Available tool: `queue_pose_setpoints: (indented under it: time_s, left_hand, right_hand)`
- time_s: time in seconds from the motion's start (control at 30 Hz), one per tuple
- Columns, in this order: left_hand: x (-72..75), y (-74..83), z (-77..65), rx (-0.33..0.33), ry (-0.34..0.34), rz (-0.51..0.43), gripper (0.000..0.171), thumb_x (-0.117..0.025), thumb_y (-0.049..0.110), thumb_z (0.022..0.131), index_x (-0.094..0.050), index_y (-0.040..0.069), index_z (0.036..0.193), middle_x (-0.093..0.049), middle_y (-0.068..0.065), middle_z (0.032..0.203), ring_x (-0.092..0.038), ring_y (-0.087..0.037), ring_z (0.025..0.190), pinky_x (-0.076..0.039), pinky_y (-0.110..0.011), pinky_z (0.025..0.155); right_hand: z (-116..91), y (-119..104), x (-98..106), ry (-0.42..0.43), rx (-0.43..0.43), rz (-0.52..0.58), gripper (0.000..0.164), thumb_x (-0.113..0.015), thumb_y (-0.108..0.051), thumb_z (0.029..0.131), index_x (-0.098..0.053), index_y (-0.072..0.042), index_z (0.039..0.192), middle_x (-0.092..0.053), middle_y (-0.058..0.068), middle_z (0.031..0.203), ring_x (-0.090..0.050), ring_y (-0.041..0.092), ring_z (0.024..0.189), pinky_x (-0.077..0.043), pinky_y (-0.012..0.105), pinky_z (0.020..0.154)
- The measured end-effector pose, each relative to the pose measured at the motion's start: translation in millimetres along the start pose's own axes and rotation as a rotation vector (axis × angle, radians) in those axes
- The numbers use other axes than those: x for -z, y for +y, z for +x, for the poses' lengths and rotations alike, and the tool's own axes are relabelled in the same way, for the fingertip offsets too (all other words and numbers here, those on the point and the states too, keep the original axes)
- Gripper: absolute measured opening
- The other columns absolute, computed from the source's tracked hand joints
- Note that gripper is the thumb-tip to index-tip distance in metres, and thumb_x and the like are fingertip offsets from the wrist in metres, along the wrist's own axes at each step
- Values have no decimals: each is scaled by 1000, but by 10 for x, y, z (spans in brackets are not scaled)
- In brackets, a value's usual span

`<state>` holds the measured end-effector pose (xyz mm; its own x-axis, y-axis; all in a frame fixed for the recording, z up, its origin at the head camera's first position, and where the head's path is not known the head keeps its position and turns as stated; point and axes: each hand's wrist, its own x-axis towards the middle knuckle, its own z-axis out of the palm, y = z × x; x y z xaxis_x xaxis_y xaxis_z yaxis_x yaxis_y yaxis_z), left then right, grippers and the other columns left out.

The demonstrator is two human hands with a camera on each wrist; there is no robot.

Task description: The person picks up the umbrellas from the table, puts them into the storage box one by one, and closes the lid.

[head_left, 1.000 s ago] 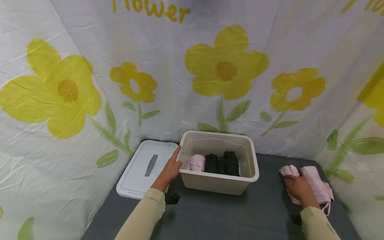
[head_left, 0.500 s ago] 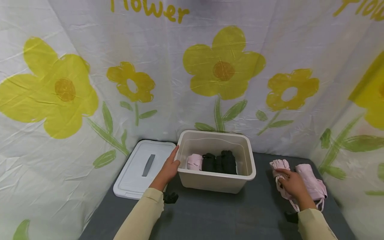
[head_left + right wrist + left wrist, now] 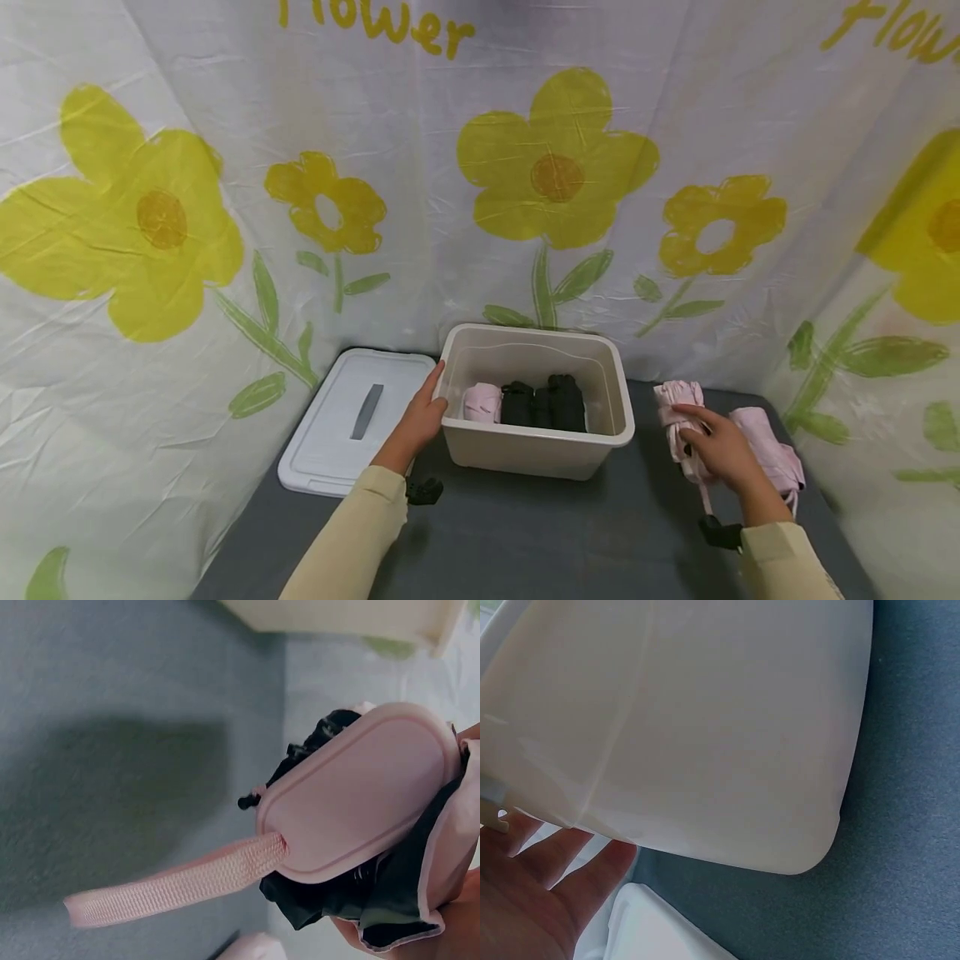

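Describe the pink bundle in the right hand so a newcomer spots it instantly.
On the dark table, find the beige bin. To its right, the right hand grips the pink bundle, which has an oval end cap with a woven strap. Unlike the other pink bundle, which lies on the table, this one is in the hand's grip.

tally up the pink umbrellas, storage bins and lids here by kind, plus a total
Pink umbrellas: 3 (one in the right hand, one on the table, one in the bin)
Storage bin: 1
Lid: 1
Total: 5
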<state>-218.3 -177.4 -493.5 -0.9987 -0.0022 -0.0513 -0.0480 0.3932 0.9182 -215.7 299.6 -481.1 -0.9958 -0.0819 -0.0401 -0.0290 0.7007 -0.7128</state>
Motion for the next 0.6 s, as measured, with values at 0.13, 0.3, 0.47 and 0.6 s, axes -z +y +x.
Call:
queue_pose_setpoints:
  time_s: [0.13, 0.3, 0.47, 0.6]
  left_hand:
    - [5, 15, -9, 5, 4, 16, 67, -34, 11, 97, -12, 33, 157, -14, -6, 164, -17, -35, 149, -20, -61, 115]
    - [16, 19, -19, 0, 7, 19, 68, -34, 10, 97, -12, 30, 157, -14, -8, 163, -17, -35, 149, -20, -60, 115]
    - [14, 21, -15, 3, 8, 2, 68, -34, 9, 96, -12, 32, 157, -14, -7, 164, -17, -34, 149, -20, -60, 115]
    - [2, 25, -1, -2, 6, 6, 68, -34, 9, 97, -12, 32, 157, -16, -8, 163, -17, -34, 149, -20, -60, 115]
  right_hand:
    - [-15, -130, 21, -18, -17, 51, 49, -54, -22, 95, -48, -16, 143, -63, 24, 102, -30, 10, 36, -42, 35, 38]
    - [-4, -285, 39, -13, -2, 110, 49, -56, -24, 96, -48, -17, 144, -60, 25, 107, -30, 9, 37, -42, 36, 38]
    - [14, -463, 84, -16, 47, 154, 50, -59, -27, 96, -49, -17, 143, -54, 9, 81, -28, 8, 36, -41, 38, 37]
    - [14, -633, 142, -40, 30, 167, 52, -59, -29, 95, -46, -20, 145, -40, -6, 60, -30, 9, 35, -44, 41, 39]
